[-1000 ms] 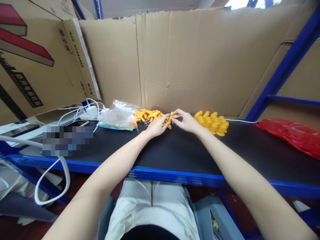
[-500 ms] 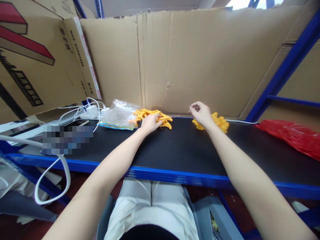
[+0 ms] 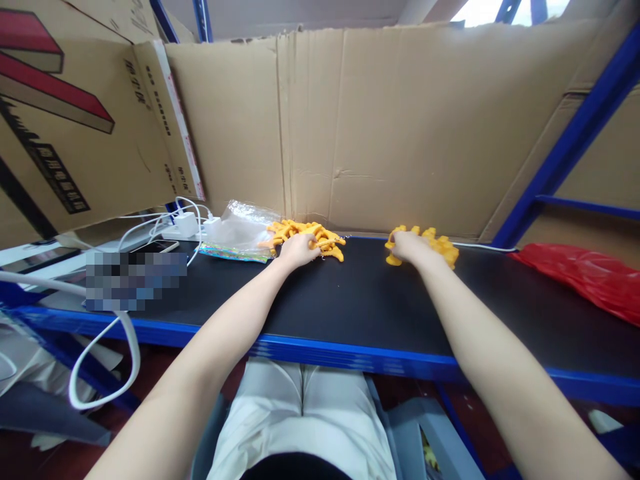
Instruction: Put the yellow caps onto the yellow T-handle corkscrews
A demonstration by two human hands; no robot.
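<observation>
My left hand is closed at the front of a pile of orange, finger-like branched plastic pieces, with a bit of orange showing between thumb and fingers. To the right, my right hand is down at a cluster of yellow-orange knobby plastic pieces. Its fingers are closed around a yellow piece with a rounded base; the fingertips are partly hidden. A clear plastic bag with a coloured edge lies against the left side of the orange pile.
A black tabletop with a blue metal front edge carries everything. White chargers and cables and a phone are on the left. A red plastic bag lies at the right. Cardboard stands along the back.
My right hand has come down from above the yellow cluster and closed on a piece there. My left hand stays at the orange pile.
</observation>
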